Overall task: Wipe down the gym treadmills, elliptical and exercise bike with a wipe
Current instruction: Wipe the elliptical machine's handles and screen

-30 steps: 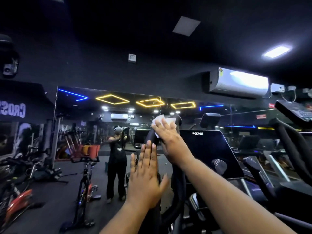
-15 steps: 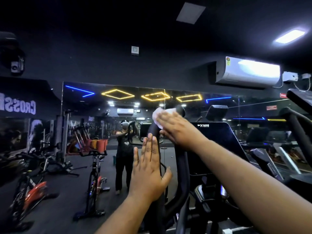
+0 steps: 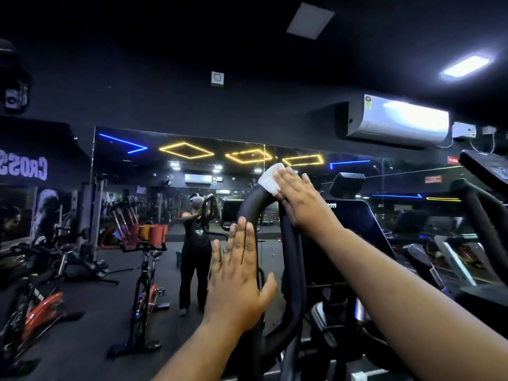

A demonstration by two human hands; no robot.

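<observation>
A: Head view: the elliptical's looped handle (image 3: 291,270) rises near centre; the left hand (image 3: 236,276) lies flat against its left bar.

B: The right hand (image 3: 299,199), fingers straight, presses the wipe (image 3: 270,177) on top; it should follow the curve.

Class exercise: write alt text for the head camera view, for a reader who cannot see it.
The right hand presses a white wipe with flat fingers onto the top of a looped black handlebar, while the open left hand rests on the loop's left side. Behind is a dim gym with a wall mirror and a red-and-black exercise bike.
</observation>
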